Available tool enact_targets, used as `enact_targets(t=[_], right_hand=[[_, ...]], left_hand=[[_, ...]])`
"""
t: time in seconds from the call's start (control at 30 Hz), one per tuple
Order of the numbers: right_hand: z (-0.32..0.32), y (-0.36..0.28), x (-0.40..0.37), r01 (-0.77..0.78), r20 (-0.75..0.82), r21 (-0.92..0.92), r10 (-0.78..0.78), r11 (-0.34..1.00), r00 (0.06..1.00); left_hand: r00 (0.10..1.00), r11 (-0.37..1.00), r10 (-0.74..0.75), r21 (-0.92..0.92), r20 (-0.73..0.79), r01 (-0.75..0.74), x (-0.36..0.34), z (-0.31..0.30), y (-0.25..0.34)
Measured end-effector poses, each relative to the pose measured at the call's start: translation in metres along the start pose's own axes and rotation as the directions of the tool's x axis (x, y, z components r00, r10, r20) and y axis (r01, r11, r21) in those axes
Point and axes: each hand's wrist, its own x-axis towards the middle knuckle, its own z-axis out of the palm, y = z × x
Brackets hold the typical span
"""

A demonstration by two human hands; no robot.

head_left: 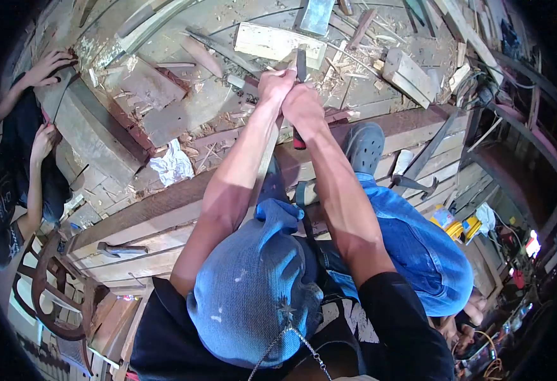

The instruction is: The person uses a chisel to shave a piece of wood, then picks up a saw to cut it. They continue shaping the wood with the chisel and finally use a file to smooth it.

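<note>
My left hand (277, 86) is closed around the upper end of a long, narrow wooden strip (266, 155), which runs down between my forearms. Pressed against it on the right, my right hand (304, 106) is wrapped round a tool. The tool's dark, flat metal part (301, 65) sticks up above my fingers, and its red and black handle end (298, 141) shows below them. Just beyond both hands lies a pale wooden block (272, 43) among wood shavings.
A co-worker's hands (45, 136) are at a large timber (91, 130) on the left. A plank bench (170, 206) crosses the middle, with a hammer (418, 184) on its right part. A white cloth (172, 163) and a wooden block (408, 77) lie beyond it.
</note>
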Motion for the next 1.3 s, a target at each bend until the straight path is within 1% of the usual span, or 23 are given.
enact_targets(t=[0.07, 0.13, 0.2, 0.27, 0.33, 0.37, 0.4, 0.47, 0.5, 0.57, 0.67, 0.8, 0.83, 0.87, 0.9, 0.93, 1.0, 1.03, 1.13, 1.17, 1.2, 1.27, 1.3], right_hand=[[0.001, 0.000, -0.001, 0.051, -0.029, -0.032, -0.052, 0.998, 0.998], [0.002, 0.001, -0.001, 0.067, -0.034, -0.064, -0.069, 0.996, 0.997], [0.000, 0.000, 0.003, 0.082, 0.042, -0.103, -0.078, 0.991, 0.996], [0.011, 0.010, 0.010, 0.100, -0.002, -0.118, -0.101, 0.988, 0.995], [0.020, 0.020, 0.020, 0.106, -0.088, -0.130, -0.118, 0.986, 0.989], [0.022, 0.025, 0.023, 0.126, -0.046, -0.054, -0.128, 0.991, 0.991], [0.018, 0.021, 0.021, 0.132, -0.045, -0.051, -0.135, 0.990, 0.990], [0.005, 0.011, 0.006, 0.097, -0.013, 0.016, -0.097, 0.995, 0.995], [0.000, 0.005, 0.003, 0.103, 0.003, -0.046, -0.103, 0.994, 0.995], [0.008, 0.019, 0.020, 0.071, 0.034, -0.016, -0.071, 0.997, 0.997], [0.001, 0.011, 0.014, 0.023, 0.064, -0.005, -0.023, 1.000, 0.998], [0.003, 0.005, 0.021, -0.079, 0.009, 0.002, 0.079, 0.997, 0.997], [-0.009, 0.011, 0.026, -0.049, 0.119, -0.012, 0.050, 0.999, 0.992], [-0.021, 0.008, 0.038, -0.001, 0.219, -0.013, 0.003, 1.000, 0.976], [-0.007, 0.013, 0.060, 0.074, 0.095, -0.214, -0.054, 0.974, 0.994], [-0.002, 0.019, 0.055, 0.068, 0.107, -0.217, -0.045, 0.974, 0.993], [0.001, 0.022, 0.048, -0.023, -0.084, -0.001, 0.023, 1.000, 0.996], [-0.002, 0.015, 0.054, -0.006, -0.092, 0.011, 0.007, 1.000, 0.996], [-0.016, 0.035, 0.031, 0.012, 0.079, 0.079, -0.019, 0.997, 0.997], [-0.039, 0.016, 0.010, -0.127, 0.113, 0.077, 0.118, 0.989, 0.987], [-0.035, 0.017, 0.008, -0.124, 0.117, 0.076, 0.115, 0.989, 0.987], [-0.023, 0.028, 0.006, -0.189, 0.009, 0.035, 0.189, 0.981, 0.982], [-0.022, 0.027, 0.004, -0.177, 0.033, -0.014, 0.178, 0.984, 0.984]], left_hand=[[1.000, 0.999, -0.005, -0.046, -0.005, 0.005, 0.010, 0.004, -0.008], [0.992, 0.963, -0.004, -0.266, 0.126, 0.038, 0.003, -0.001, -0.005], [0.988, 0.940, -0.015, -0.334, 0.157, 0.067, -0.007, -0.008, 0.000], [0.872, 0.746, -0.128, -0.534, 0.472, 0.398, -0.022, -0.021, 0.007], [0.879, 0.791, -0.101, -0.498, 0.466, 0.355, -0.045, -0.025, 0.010], [0.881, 0.831, -0.085, -0.455, 0.466, 0.320, -0.055, -0.027, 0.011], [0.849, 0.873, -0.028, -0.401, 0.527, 0.278, -0.058, -0.035, 0.004], [0.823, 0.822, -0.055, -0.442, 0.565, 0.358, -0.067, -0.041, -0.001], [0.826, 0.821, -0.053, -0.446, 0.561, 0.356, -0.070, -0.043, 0.001], [0.859, 0.857, 0.035, -0.458, 0.511, 0.237, -0.078, -0.041, 0.006], [0.876, 0.827, -0.014, -0.487, 0.482, 0.281, -0.080, -0.038, 0.003], [0.876, 0.808, 0.005, -0.518, 0.483, 0.281, -0.070, -0.032, -0.008], [0.899, 0.876, -0.007, -0.432, 0.438, 0.216, -0.075, -0.029, -0.008], [0.901, 0.925, -0.070, -0.310, 0.429, 0.219, -0.083, -0.026, -0.007], [0.911, 0.910, -0.077, -0.345, 0.405, 0.230, -0.072, -0.031, -0.006], [0.912, 0.883, -0.110, -0.382, 0.394, 0.272, -0.075, -0.029, -0.013], [0.885, 0.834, -0.115, -0.440, 0.451, 0.333, -0.084, -0.030, -0.020], [0.861, 0.789, -0.093, -0.491, 0.500, 0.370, -0.076, -0.035, -0.014], [0.848, 0.770, -0.134, -0.484, 0.513, 0.415, -0.084, -0.039, -0.002], [0.841, 0.771, -0.153, -0.471, 0.519, 0.430, -0.084, -0.039, 0.001], [0.843, 0.770, -0.154, -0.472, 0.515, 0.429, -0.081, -0.039, 0.000], [0.838, 0.758, -0.115, -0.499, 0.533, 0.421, -0.079, -0.037, -0.005], [0.848, 0.751, -0.108, -0.516, 0.520, 0.412, -0.078, -0.035, -0.007]])
